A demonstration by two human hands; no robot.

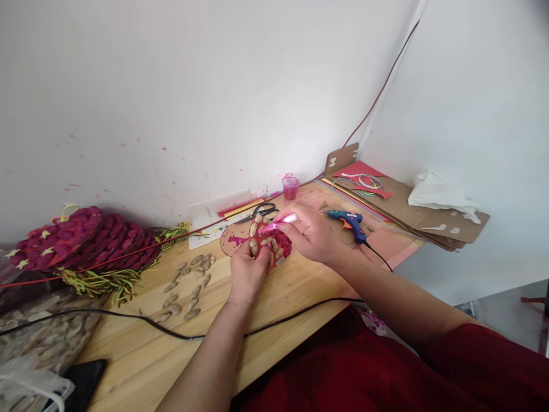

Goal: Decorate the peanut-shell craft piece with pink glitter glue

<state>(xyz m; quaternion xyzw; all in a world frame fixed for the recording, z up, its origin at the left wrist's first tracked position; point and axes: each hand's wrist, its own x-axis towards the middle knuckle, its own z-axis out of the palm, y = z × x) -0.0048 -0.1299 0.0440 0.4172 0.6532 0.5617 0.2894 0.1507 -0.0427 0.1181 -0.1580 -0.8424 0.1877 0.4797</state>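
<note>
My left hand [247, 270] is closed on a red craft piece [259, 239] with whole peanuts stuck around its edge. Some of the peanuts near its right side look painted magenta. My right hand [309, 232] pinches a white-handled paintbrush [278, 223], its end stained pink and held against the piece; the exact tip is too small to make out. Under and behind the piece lies a brown round card [231, 240] with magenta smears. Loose peanuts [193, 286] are scattered on the wooden table [141, 349], left of my left hand.
Beyond my hands stand a cup of pink paint [290, 187] and scissors [262, 210]. A blue glue gun [346, 218] lies right, its cord trailing. A black cable [171, 333] crosses the table. Finished magenta pieces [86, 240] are stacked left; cardboard [446, 217] and tissue [441, 194] lie right.
</note>
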